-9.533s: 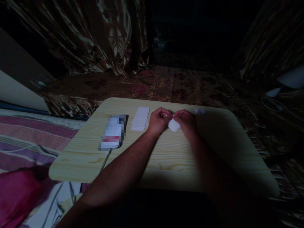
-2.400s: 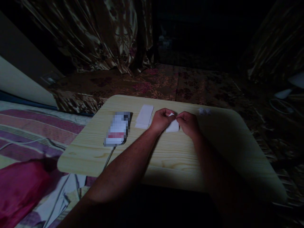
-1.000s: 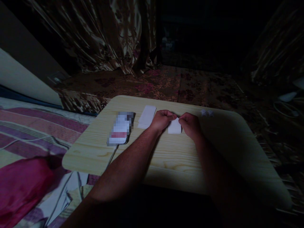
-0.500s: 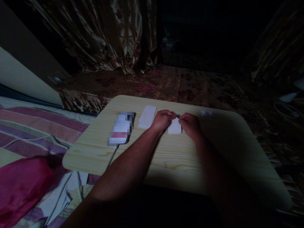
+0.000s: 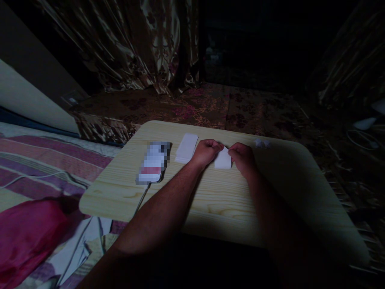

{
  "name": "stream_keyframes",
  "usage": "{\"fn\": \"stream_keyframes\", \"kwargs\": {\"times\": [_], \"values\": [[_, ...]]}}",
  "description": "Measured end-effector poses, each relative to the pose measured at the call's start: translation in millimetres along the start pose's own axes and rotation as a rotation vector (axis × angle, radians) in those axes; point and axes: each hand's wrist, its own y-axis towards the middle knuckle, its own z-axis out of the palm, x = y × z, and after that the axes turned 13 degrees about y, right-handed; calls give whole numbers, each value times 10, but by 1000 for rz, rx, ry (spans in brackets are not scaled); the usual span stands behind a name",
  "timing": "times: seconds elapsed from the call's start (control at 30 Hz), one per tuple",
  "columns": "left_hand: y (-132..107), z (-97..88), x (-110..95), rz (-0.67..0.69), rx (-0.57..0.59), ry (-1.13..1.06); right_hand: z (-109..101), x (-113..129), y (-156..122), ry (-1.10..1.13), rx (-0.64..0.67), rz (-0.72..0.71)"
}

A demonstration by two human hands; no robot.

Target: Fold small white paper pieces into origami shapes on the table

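Taking the paper (image 5: pixel 223 159) as the centre of the clock, with 12 pointing away from the person, it sits between the two hands over the middle of the counter (image 5: pixel 222 200). Its far edge rises to a point, and its near part hangs or lies toward 6; whether that part touches the wood is hard to tell.

The left hand (image 5: pixel 205 154), at 9, is curled nearly closed, thumb pressed to the bent forefinger, pinching the paper near its far corner. The right hand (image 5: pixel 243 159), at 3, is just as narrow, thumb and forefinger nipping the right edge. Gripping from opposite sides probably lets each hand steady the sheet against the other, and fingertips alone suit something so thin.

The stack (image 5: pixel 186 147) of white strips lies at 10, just beside the left hand, likely so that it is within easy reach without being in the way. Two white bits (image 5: pixel 258 143) sit at 2, beyond the right hand, apparently set aside there; their shape is too dim to make out. The phone (image 5: pixel 152 162) lies farther out at 9, face blurred, its cable (image 5: pixel 143 197) running off toward 8, seemingly away from the work.
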Motion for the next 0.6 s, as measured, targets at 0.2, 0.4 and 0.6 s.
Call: {"fn": "stream_keyframes", "kwargs": {"times": [0.2, 0.4, 0.6], "values": [[13, 10, 11, -26, -10, -23, 8, 1, 3, 29, 26, 4], [20, -5, 6, -31, 5, 5, 9, -10, 10, 36, 21, 4], [36, -33, 38, 12, 35, 47, 4, -8, 12, 59, 12, 12]]}}
